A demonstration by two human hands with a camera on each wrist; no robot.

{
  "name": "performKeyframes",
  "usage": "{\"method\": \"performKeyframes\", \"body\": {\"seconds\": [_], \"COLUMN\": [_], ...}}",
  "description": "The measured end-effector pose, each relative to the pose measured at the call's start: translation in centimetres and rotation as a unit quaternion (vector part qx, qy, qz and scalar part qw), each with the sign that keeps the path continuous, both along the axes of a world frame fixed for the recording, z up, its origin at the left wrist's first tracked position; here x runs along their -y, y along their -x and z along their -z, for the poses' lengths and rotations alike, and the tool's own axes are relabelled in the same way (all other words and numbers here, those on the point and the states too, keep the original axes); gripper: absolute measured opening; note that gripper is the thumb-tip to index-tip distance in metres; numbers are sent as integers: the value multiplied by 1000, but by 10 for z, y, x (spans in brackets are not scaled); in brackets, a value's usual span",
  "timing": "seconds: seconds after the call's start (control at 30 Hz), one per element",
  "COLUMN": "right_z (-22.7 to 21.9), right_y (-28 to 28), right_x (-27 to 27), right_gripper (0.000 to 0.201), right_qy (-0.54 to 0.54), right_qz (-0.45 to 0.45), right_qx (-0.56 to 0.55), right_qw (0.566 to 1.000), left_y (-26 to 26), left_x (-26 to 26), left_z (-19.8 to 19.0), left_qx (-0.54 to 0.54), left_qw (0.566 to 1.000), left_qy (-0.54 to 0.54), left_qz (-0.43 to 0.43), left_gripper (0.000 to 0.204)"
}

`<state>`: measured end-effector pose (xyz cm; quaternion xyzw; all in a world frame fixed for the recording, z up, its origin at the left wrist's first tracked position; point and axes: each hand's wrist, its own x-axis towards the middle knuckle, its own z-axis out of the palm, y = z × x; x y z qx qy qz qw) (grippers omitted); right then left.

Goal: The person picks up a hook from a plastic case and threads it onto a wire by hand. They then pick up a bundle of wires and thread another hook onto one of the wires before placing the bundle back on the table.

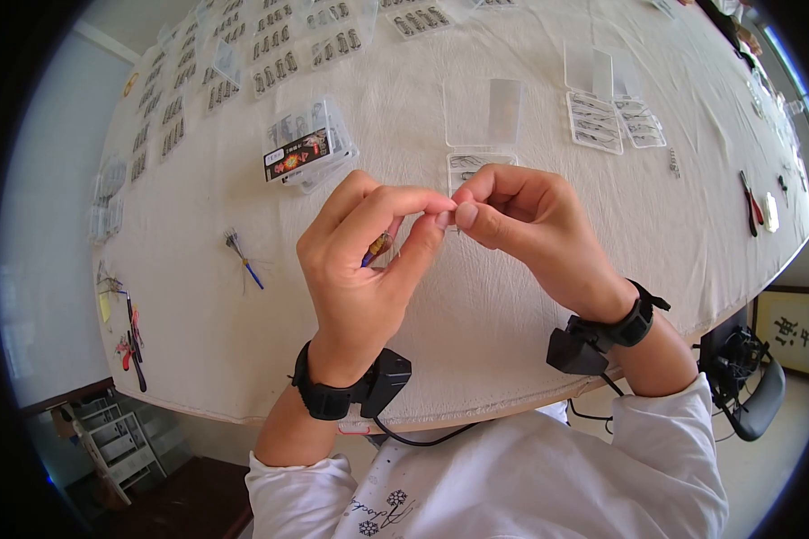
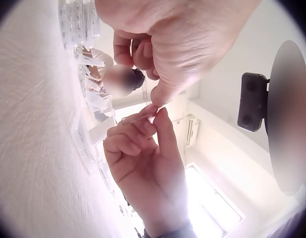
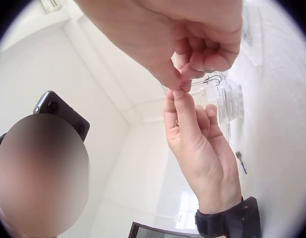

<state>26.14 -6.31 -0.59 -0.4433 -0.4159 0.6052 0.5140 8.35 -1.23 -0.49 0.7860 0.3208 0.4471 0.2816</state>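
In front of the chest my left hand (image 1: pixel 360 242) and right hand (image 1: pixel 539 216) meet, thumb and index fingertips together. Between them they pinch a thin line with a dark fishing hook (image 3: pixel 215 78), whose bend sticks out beside the right fingers in the right wrist view. The fingertips hide the rest of it. Behind the left thumb, within that hand's curl, shows a small blue-and-gold piece (image 1: pixel 377 247), partly hidden. Just beyond the hands stands an open clear box (image 1: pixel 481 162) with thin hooks and lines inside.
Stacked clear boxes (image 1: pixel 306 148) with a black label stand left of centre. A blue-ended bundle of fine strands (image 1: pixel 243 258) lies nearer. Two open boxes (image 1: pixel 593 126) of hooks sit at right, red-handled pliers (image 1: pixel 751 205) beyond. Rows of filled boxes (image 1: pixel 274 72) cover the far left.
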Motion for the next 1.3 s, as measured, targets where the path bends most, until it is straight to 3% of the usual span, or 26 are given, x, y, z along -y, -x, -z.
{"method": "performKeyframes", "body": {"seconds": [0.17,0.57,0.97,1.3], "right_z": [-2,2,-2,-5], "right_y": [-5,3,2,1], "right_x": [0,1,2,0], "right_gripper": [16,11,6,16], "right_qy": [40,-20,-31,-45], "right_qz": [-13,33,38,30], "right_qx": [-18,76,73,114], "right_qw": [999,996,996,992], "left_y": [-1,-2,-1,-1], "left_x": [-1,1,3,2], "left_z": [1,0,-2,-2], "left_qx": [-10,-21,-17,-7], "left_qw": [1000,1000,1000,999], "left_qy": [-17,-1,10,37], "left_qz": [-5,-4,-4,-1], "left_gripper": [13,13,13,7]}}
